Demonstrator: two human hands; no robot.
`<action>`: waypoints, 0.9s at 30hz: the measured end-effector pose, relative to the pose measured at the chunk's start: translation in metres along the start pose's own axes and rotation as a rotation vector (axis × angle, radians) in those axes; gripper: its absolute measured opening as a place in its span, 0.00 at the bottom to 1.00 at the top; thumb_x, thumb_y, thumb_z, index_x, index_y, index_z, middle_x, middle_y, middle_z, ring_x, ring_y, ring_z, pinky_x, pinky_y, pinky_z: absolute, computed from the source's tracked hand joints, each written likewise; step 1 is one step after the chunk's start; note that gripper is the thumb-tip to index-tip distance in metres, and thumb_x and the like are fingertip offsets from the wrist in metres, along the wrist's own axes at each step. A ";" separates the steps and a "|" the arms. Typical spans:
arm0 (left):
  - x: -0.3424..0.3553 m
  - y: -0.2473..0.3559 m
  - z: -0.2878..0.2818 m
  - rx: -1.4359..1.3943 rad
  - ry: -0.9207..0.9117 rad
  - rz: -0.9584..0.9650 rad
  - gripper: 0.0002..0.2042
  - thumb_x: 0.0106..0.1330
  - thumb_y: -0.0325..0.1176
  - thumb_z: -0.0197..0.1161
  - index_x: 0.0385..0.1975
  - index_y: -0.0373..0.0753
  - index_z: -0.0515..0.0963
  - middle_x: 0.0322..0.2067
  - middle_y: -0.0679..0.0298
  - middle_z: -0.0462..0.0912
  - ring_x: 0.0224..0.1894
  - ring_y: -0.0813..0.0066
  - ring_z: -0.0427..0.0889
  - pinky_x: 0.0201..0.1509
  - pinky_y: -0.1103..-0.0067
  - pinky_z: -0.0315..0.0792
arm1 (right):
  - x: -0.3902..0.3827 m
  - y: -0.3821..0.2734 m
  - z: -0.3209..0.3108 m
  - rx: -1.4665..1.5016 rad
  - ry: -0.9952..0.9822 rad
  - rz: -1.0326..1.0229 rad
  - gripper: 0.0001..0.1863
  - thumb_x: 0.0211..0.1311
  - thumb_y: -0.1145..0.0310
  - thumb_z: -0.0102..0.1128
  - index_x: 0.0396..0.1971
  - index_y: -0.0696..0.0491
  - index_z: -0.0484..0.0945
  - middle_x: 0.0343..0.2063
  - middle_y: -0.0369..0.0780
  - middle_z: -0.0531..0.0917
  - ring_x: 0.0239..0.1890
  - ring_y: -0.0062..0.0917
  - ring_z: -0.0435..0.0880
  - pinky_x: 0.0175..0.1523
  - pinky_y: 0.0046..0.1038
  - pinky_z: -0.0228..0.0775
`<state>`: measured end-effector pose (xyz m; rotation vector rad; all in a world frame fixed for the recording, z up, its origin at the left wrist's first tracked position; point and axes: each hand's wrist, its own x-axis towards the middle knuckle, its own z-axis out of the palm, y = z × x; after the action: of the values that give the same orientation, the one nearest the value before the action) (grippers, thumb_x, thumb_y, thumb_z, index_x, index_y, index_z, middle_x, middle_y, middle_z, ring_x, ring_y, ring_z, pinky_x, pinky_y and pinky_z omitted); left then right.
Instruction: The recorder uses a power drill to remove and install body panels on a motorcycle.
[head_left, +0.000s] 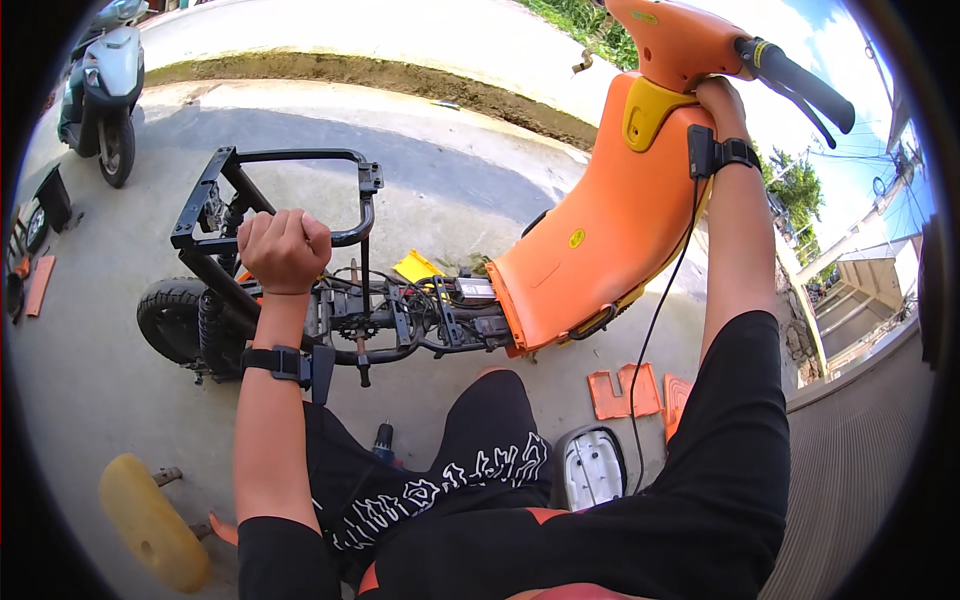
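A partly stripped scooter stands across the view, its black tubular rear frame bare and its orange front body panel still on. My left hand is closed in a fist round the lower tube of the seat frame. Just below the orange handlebar cover, my right hand wraps round the steering neck; its fingertips are hidden. The black handlebar grip and brake lever stick out past that hand. Wires and a silver box lie exposed in the middle frame, ahead of the rear wheel.
Orange plastic covers and an upturned seat lie on the concrete to the right. A power drill is by my legs. At lower left lies a yellowish oblong part. A grey scooter is parked at far left.
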<state>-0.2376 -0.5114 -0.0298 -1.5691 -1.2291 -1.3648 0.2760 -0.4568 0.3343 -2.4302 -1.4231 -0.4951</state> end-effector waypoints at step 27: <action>0.002 -0.004 -0.003 0.000 -0.001 0.014 0.12 0.57 0.34 0.52 0.12 0.42 0.71 0.14 0.66 0.71 0.20 0.66 0.69 0.33 0.73 0.64 | -0.066 -0.060 0.043 -0.070 0.338 0.170 0.20 0.70 0.58 0.43 0.42 0.54 0.84 0.46 0.49 0.83 0.50 0.42 0.83 0.50 0.41 0.77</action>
<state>-0.2420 -0.5129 -0.0271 -1.5755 -1.2163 -1.3551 0.1999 -0.4619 0.2712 -2.3506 -1.0667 -0.8776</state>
